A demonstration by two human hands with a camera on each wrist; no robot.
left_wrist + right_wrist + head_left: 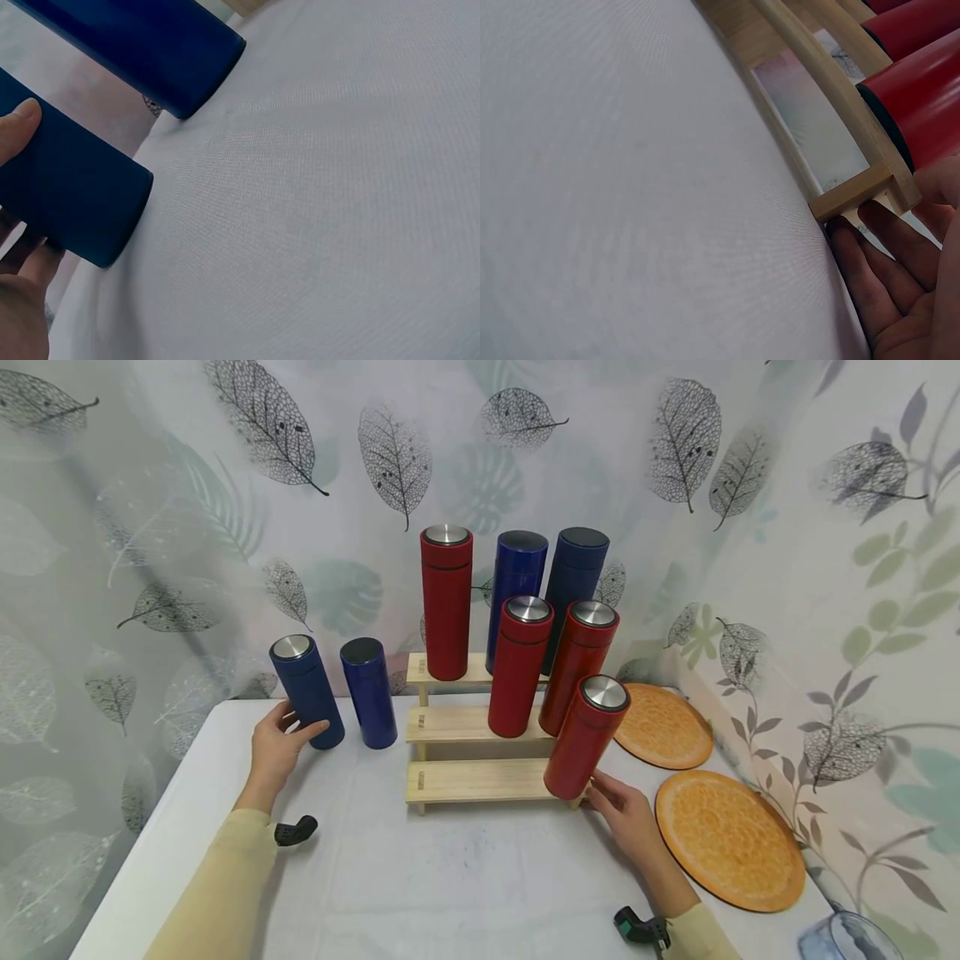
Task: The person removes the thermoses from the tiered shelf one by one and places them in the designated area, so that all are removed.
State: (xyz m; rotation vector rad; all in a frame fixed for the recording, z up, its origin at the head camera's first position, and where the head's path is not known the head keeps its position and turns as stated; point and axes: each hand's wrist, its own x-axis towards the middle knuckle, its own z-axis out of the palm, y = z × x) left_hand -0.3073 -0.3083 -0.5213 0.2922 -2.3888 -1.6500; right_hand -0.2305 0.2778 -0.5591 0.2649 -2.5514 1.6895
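My left hand grips a matte dark blue thermos flask with a silver lid, standing at the table's left; the thumb lies across its front. Beside it stands a glossy blue flask with a black lid, apart from the hand. My right hand is at the right end of a three-step wooden rack, by the base of a red flask on the lowest step. In the right wrist view its fingers reach the rack's end leg, fairly straight; part of the hand is out of frame.
On the middle step stand two red flasks. The top step holds a red flask, a glossy blue one and a dark blue one. Two round orange mats lie right, near a glass.
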